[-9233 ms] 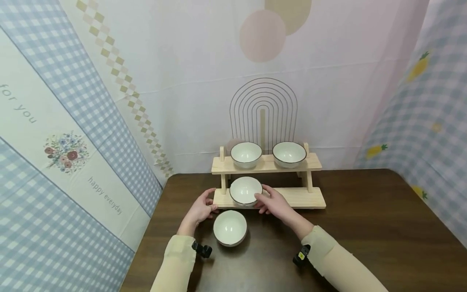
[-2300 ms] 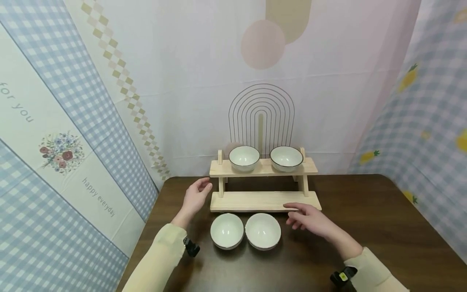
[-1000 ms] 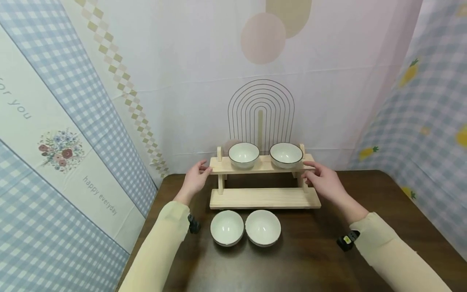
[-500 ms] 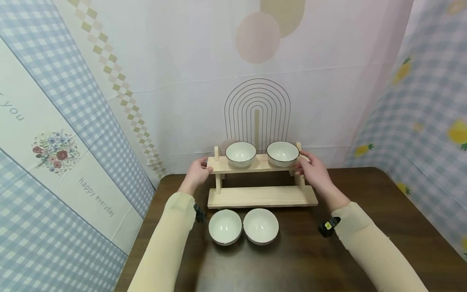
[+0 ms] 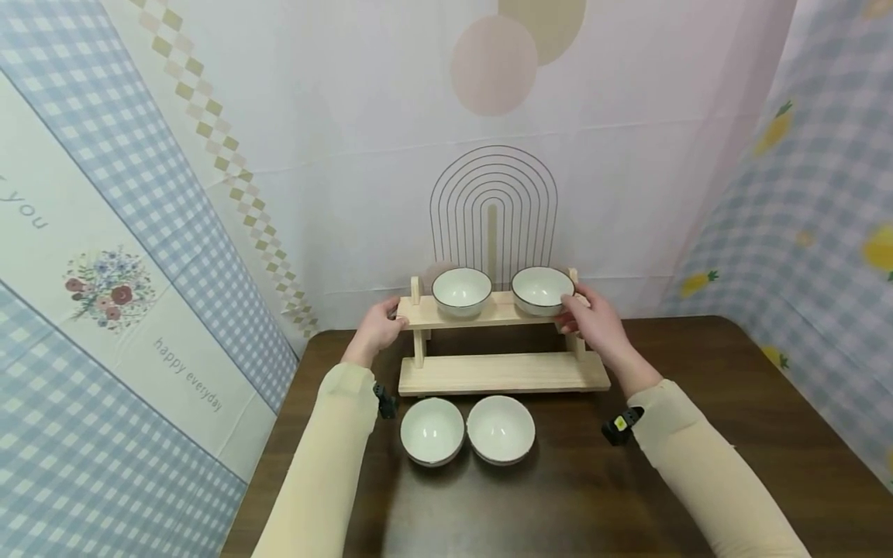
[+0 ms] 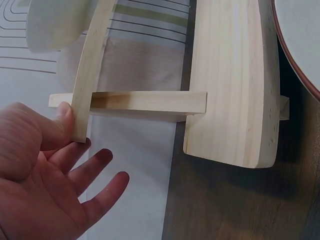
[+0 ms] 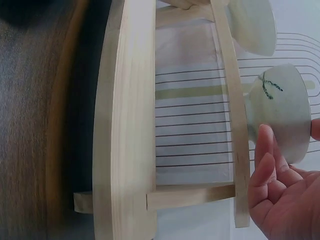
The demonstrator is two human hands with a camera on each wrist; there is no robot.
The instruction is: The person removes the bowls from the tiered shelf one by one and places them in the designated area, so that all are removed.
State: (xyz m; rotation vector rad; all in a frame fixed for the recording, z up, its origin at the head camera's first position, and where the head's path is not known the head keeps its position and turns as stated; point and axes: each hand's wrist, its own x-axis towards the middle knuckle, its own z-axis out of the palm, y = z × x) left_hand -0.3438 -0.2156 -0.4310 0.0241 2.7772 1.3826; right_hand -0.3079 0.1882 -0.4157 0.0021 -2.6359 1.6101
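A two-tier wooden display rack [image 5: 502, 375] stands near the back of the table. My left hand [image 5: 377, 327] pinches the left end of its upper shelf [image 6: 80, 107], thumb on the front edge, with the other fingers [image 6: 107, 192] spread. On that shelf's right side is a white bowl [image 5: 543, 287] with a dark rim. My right hand [image 5: 593, 322] holds this bowl by its right side, thumb at the rim and fingers low on the outer wall. In the right wrist view a green sprig marks the bowl's outside [image 7: 285, 110]. Another bowl [image 5: 462, 291] sits upper left.
Two more white bowls, a left one [image 5: 432, 431] and a right one [image 5: 501, 429], stand side by side on the dark wooden table [image 5: 530, 511] before the rack. A patterned cloth [image 5: 363, 194] hangs close behind. Checked cloths flank both sides.
A bowl from the lower shelf now stands on the table beside the other. My left hand has taken hold of the upper shelf's end; my right hand has moved up and gripped the upper right bowl.
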